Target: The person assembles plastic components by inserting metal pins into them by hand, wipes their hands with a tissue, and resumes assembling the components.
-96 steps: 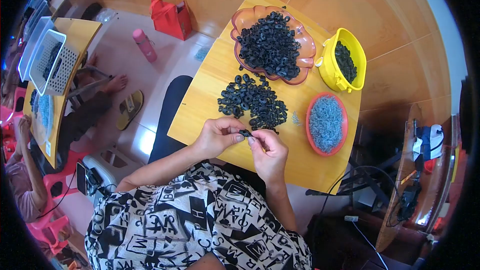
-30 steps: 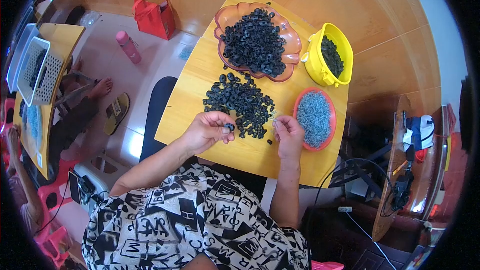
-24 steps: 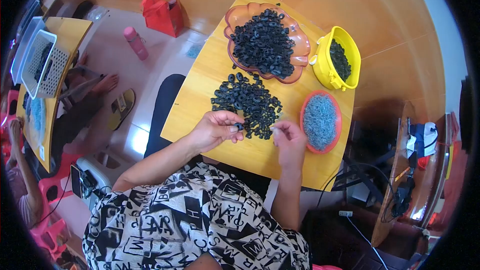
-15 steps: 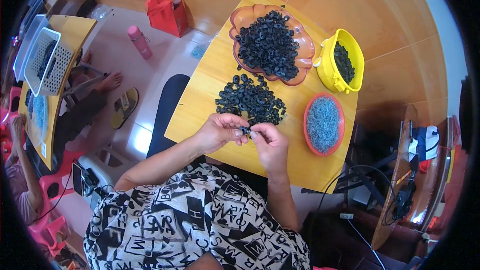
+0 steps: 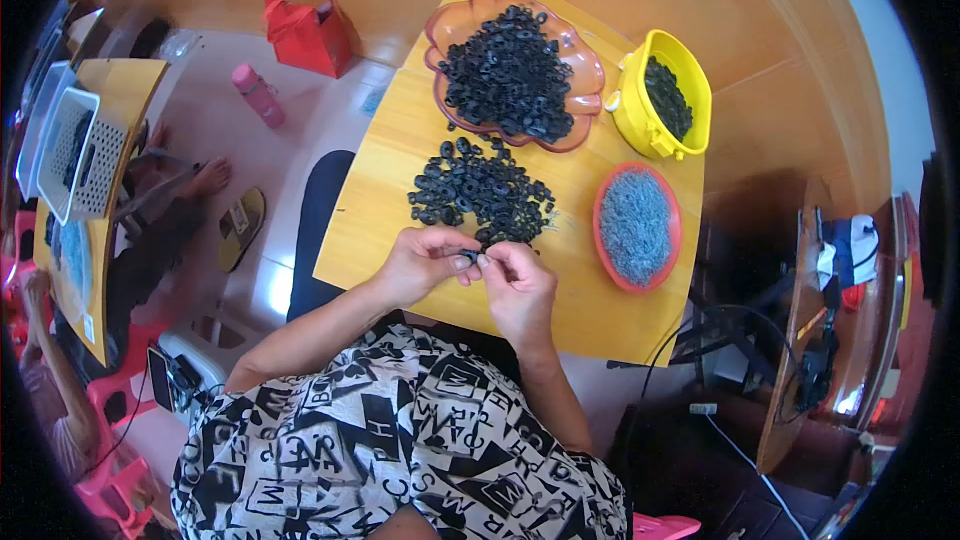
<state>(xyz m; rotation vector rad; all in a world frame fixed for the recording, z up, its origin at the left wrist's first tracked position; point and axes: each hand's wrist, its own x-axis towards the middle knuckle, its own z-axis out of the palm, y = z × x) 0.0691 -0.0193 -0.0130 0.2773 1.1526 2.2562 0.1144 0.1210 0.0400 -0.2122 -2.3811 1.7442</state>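
Near the table's front edge, my left hand (image 5: 425, 265) pinches a small black plastic part (image 5: 467, 256) between thumb and fingers. My right hand (image 5: 520, 285) meets it from the right, thumb and forefinger pressed together at the part's end; whatever sits in that pinch is too small to make out. Just beyond my fingers spreads a loose pile of black plastic parts (image 5: 480, 185). Farther back, an orange leaf-shaped bowl (image 5: 590, 105) holds a heap of similar black parts (image 5: 510, 70). To the right stands a red oval dish (image 5: 599, 252) full of tiny blue-grey pieces (image 5: 637, 225).
A yellow container (image 5: 634, 122) with black parts is at the table's back right. On the floor are a red bag (image 5: 315, 40), a pink bottle (image 5: 258, 97) and a slipper (image 5: 240, 230). Another person sits left at a second table (image 5: 125, 140) with a white basket (image 5: 100, 165).
The whole view has shifted slightly, so the table appears a little farther left and up. Both hands keep their pinch together, with the fingers only slightly changed.
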